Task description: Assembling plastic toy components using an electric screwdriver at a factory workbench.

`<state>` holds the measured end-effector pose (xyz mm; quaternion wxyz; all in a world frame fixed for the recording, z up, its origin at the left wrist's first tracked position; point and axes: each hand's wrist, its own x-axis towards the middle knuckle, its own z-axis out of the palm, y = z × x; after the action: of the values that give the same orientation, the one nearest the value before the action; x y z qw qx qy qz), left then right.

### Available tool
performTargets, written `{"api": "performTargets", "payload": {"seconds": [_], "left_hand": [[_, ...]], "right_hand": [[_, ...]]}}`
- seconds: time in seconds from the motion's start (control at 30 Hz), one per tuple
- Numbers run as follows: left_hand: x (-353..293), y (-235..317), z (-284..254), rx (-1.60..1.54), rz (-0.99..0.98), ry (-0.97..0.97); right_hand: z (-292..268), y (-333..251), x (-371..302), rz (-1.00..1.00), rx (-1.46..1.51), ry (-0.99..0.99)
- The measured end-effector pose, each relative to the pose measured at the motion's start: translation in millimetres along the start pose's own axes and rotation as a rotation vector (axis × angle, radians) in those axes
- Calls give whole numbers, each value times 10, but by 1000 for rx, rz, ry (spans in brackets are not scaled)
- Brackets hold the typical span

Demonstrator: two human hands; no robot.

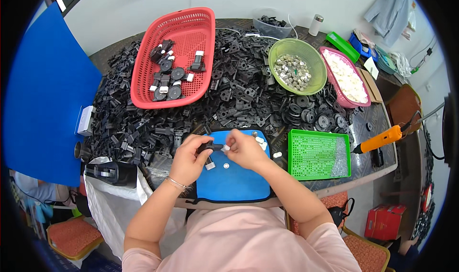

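Observation:
Over the blue mat (234, 183), my left hand (188, 160) is closed round a black plastic part (214, 147). My right hand (247, 151) pinches a small white piece (226, 148) against the end of that part. Whether the two are joined, I cannot tell. Below my left fingers, another part with a white end (210, 165) lies on the mat. A small round white piece (226, 166) lies between my hands. Several white pieces (262, 143) rest beyond my right hand, and one more white piece (277, 155) sits off the mat's right edge.
Loose black plastic parts (234, 88) heap across the table. Behind them stand a red basket (136, 88) of assembled parts, a green bowl (272, 64) of metal pieces and a pink basket (340, 99) of white pieces. Right of the mat are a green screw tray (319, 178) and an orange electric screwdriver (380, 139).

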<state>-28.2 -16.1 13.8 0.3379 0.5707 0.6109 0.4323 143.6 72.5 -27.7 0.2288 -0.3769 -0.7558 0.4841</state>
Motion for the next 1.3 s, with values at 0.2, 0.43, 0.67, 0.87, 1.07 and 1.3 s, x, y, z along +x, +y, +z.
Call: {"api": "performTargets", "payload": {"seconds": [0.2, 0.43, 0.67, 0.87, 1.07, 1.3], "left_hand": [[91, -60, 109, 243, 149, -64], [161, -90, 285, 469, 236, -123], [258, 95, 538, 850, 185, -225], [242, -8, 477, 752, 253, -135], [368, -6, 307, 660, 68, -239], [307, -248, 107, 864, 95, 62]], "right_hand": [[52, 102, 51, -10, -270, -41], [33, 184, 78, -5, -332, -1], [-4, 191, 116, 20, -338, -51], [-9, 188, 111, 24, -295, -48], [-170, -134, -1, 90, -414, -127], [-455, -232, -248, 192, -490, -47]]}}
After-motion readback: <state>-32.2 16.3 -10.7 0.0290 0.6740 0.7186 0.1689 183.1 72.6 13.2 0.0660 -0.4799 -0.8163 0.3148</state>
